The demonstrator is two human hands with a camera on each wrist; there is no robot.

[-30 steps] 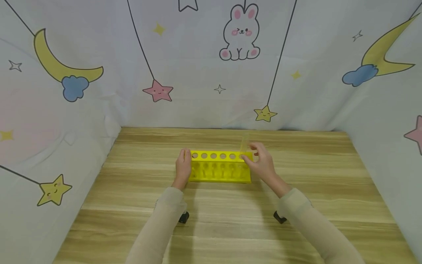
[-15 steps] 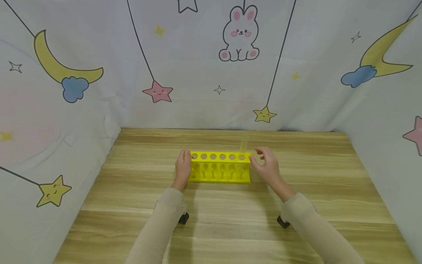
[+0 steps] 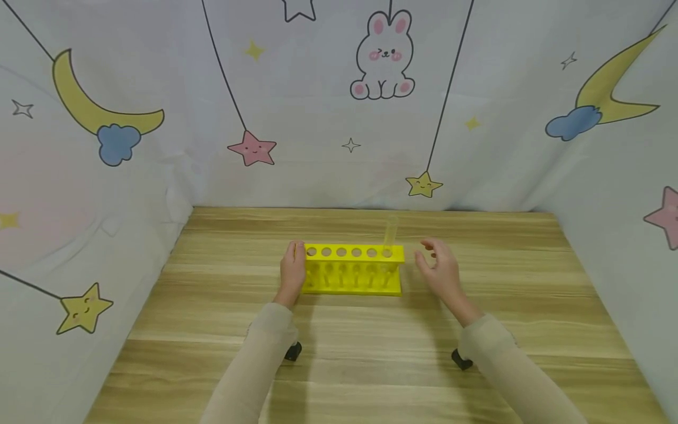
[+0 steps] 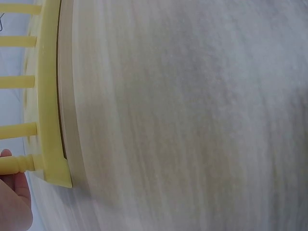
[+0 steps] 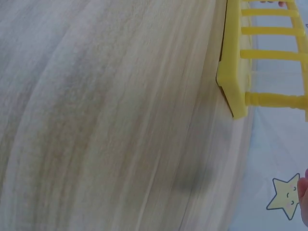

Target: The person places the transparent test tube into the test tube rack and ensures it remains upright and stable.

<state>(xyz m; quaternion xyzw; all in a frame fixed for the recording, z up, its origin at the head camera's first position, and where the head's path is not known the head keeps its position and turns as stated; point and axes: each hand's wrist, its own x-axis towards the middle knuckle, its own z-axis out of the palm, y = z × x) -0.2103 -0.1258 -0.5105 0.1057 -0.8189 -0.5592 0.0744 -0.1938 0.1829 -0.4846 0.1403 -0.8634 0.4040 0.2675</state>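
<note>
In the head view a yellow test tube rack (image 3: pixel 354 259) stands on the table, a row of several holes along its top. One clear test tube (image 3: pixel 391 231) stands up out of the rightmost hole. My left hand (image 3: pixel 292 270) grips the rack's left end; the left wrist view catches its fingers (image 4: pixel 19 185) around the end post. To the right of the rack, and apart from it, my right hand (image 3: pixel 442 272) has relaxed, parted fingers with nothing between them. Only a sliver of that hand shows at the edge of the right wrist view.
The wood-grain table (image 3: pixel 349 353) runs back to a white cloth (image 3: pixel 307 182) printed with stars, moons and a rabbit, which also hangs at both sides. Black wrist devices show under the left sleeve (image 3: pixel 254 359) and the right sleeve (image 3: pixel 514 365).
My right hand has let go of the test tube and drawn away to the right. The tube stays in the rightmost hole, and my left hand keeps its hold on the rack.
</note>
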